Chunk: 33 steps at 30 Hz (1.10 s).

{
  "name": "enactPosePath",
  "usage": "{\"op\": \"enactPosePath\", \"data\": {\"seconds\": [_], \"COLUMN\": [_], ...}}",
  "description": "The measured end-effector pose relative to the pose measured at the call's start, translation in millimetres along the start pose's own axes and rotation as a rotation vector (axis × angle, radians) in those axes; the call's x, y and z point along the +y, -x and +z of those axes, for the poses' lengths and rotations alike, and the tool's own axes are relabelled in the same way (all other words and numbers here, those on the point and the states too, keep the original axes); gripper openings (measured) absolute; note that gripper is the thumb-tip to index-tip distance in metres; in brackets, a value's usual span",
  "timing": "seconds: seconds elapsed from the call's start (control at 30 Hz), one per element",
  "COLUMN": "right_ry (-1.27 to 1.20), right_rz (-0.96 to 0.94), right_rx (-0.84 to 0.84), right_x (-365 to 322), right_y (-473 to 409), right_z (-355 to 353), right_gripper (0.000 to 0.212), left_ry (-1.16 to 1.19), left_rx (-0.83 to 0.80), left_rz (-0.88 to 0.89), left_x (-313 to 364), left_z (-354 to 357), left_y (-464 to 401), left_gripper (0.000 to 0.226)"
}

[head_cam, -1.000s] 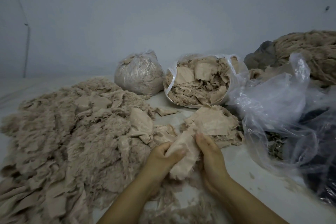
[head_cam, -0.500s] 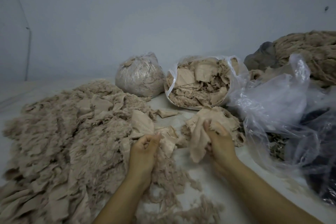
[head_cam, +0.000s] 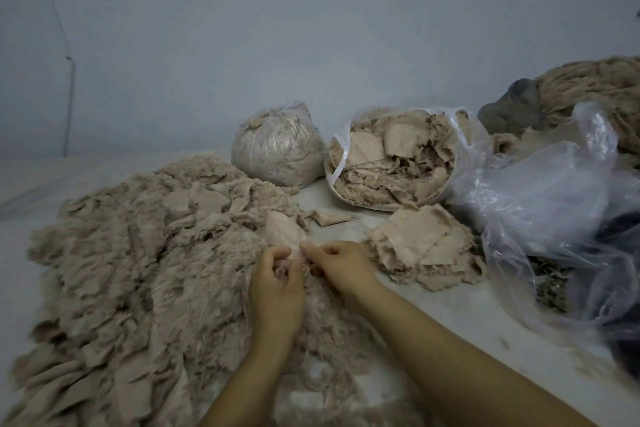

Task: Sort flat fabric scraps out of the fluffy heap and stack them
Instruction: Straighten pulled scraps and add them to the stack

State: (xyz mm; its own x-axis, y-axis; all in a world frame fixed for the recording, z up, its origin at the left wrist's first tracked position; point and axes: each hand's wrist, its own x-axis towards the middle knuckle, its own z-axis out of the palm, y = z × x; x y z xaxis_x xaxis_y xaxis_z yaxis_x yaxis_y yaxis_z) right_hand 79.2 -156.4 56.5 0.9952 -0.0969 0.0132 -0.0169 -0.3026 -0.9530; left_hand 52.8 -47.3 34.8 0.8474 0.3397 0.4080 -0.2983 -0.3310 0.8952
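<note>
Sprawled over the left half of the floor [head_cam: 460, 319], a fluffy heap [head_cam: 138, 270], kept low and wide, probably for easy picking. Off its far right edge, an open bag [head_cam: 391, 163] of scraps beside a tied bag [head_cam: 277, 146]. Nearer, right of the heap, a stack [head_cam: 426, 246] of flat pieces, bare floor between for carrying across. At the heap's right edge, left hand [head_cam: 277, 291] and right hand [head_cam: 339, 265], both pinching a flat scrap [head_cam: 284, 230], likely peeling it free.

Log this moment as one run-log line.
phase: picking | left hand: pinches flat scrap | right hand: pinches same scrap | source: fluffy heap | stack: right of hands
</note>
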Motion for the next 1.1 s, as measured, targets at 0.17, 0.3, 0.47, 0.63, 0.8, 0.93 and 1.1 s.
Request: {"op": "enactPosePath", "data": {"seconds": [0.17,0.3,0.47,0.63,0.8,0.93,1.1], "right_ry": [-0.417,-0.519,-0.99,-0.943,-0.632,-0.508,-0.399], "right_rz": [0.013,-0.145,-0.065,0.014,0.049,-0.112,-0.125], "right_rx": [0.007,-0.012,-0.13,-0.167,-0.278,-0.274,-0.185], "right_x": [-4,13,33,45,53,49,51], "right_y": [0,22,41,47,57,62,61], "right_z": [4,-19,-47,-58,-54,-53,-52], "right_gripper": [0.009,0.016,0.007,0.024,0.039,0.027,0.036], "left_ry": [0.052,0.106,0.076,-0.061,-0.098,0.076,0.262], "left_rx": [-0.057,-0.011,0.014,-0.208,-0.472,-0.589,-0.738], "left_rz": [-0.045,-0.058,0.124,0.196,0.143,0.074,-0.094], "left_x": [-9,-14,-6,2,-1,8,11], "left_z": [-1,-3,-8,-3,0,2,2], "left_y": [-7,-11,-8,-2,9,11,17], "left_gripper": [0.012,0.009,0.014,0.033,0.013,0.037,0.031]}}
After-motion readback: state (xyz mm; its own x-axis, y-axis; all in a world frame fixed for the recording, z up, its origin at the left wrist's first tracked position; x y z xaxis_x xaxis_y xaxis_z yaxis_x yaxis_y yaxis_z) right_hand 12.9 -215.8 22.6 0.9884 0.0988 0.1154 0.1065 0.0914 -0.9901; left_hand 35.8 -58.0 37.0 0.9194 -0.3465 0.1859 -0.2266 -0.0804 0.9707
